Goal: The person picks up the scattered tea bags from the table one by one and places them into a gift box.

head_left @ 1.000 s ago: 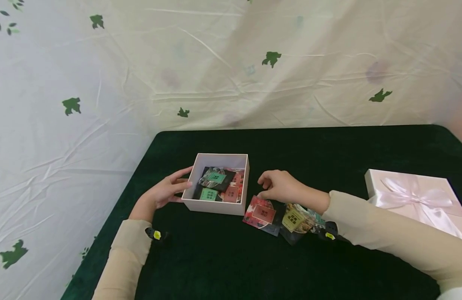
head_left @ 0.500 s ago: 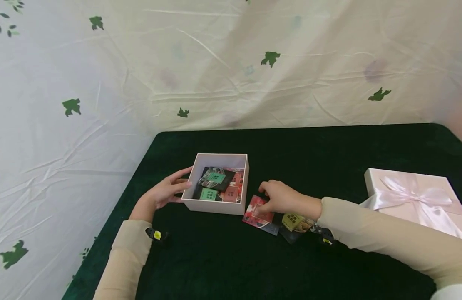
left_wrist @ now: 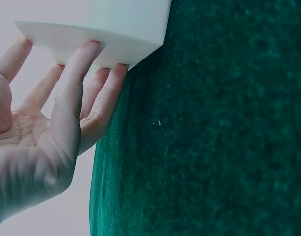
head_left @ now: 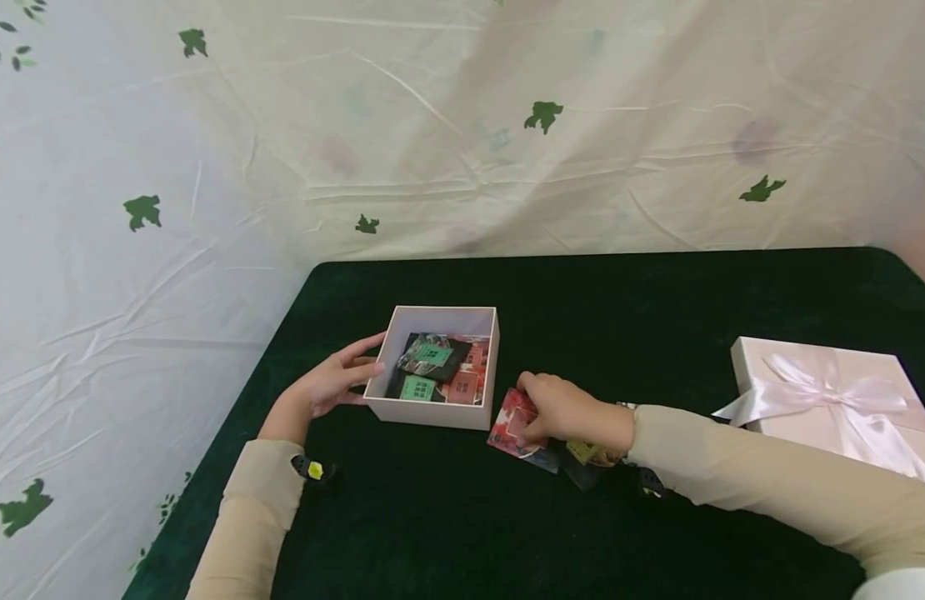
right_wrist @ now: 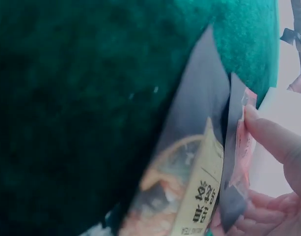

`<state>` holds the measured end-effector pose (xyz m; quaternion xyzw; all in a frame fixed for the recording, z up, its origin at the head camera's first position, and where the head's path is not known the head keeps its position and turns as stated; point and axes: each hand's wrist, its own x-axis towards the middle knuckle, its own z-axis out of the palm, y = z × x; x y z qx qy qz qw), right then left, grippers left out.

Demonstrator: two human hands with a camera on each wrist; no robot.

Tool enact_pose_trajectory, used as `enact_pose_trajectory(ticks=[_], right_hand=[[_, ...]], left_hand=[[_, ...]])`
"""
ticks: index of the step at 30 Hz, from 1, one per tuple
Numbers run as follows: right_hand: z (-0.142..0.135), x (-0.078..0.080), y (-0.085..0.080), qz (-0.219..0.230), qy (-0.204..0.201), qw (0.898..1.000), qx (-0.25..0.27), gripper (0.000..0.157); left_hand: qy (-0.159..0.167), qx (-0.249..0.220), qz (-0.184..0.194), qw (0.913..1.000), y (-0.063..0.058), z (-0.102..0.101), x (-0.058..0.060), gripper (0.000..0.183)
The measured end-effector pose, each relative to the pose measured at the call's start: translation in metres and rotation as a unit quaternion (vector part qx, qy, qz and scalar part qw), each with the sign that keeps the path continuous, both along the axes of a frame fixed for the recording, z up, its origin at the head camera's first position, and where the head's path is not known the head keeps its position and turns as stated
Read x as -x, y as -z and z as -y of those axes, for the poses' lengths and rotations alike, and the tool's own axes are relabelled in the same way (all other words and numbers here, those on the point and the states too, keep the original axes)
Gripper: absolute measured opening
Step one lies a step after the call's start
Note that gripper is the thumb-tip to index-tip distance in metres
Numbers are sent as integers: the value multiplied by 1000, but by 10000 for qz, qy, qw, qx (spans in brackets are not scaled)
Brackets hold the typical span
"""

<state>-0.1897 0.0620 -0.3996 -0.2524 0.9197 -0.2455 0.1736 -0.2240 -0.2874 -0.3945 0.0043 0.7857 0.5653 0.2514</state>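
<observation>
My left hand (head_left: 335,382) touches the left wall of a pale pink box (head_left: 431,413) with fingers spread and mostly straight. In the left wrist view, its fingertips (left_wrist: 94,45) press against the box's side. My right hand (head_left: 571,408), right of the box, pinches the edges of a red-labelled tea packet (head_left: 512,423). The right wrist view has the thumb on that packet's (right_wrist: 244,142) face and the fingers at its lower edge. Beside it lies a yellow-labelled tea packet (right_wrist: 202,191), partly under the hand in the head view. Several green- and red-labelled packets (head_left: 432,357) lie inside the box.
On the right of the dark green tablecloth (head_left: 432,517) lies a pale pink box lid (head_left: 815,392) with a satin bow, partly behind the right sleeve (head_left: 732,458). A white cloth (head_left: 447,142) with green leaf shapes hangs behind the table.
My right hand has lowered toward me, from above the red-labelled packet onto it, and its fingers have closed on the packet. The left hand and the box have stayed in place.
</observation>
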Motion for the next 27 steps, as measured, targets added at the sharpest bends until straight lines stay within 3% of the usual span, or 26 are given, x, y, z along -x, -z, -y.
enact_pose_trajectory(ticks=[12,20,27], right_hand=[[-14,9,-9,571,-127,9949,820,19],[-33,15,-10,1340,-33,9829,1260,17],[-47,13,-18,1400,-16,9752,1714,13]], left_hand=[[8,8,18,10000,1,0,1,68],[34,-27,12,10000,1,1,1,68],[52,-30,1,10000,0,2,1,69]])
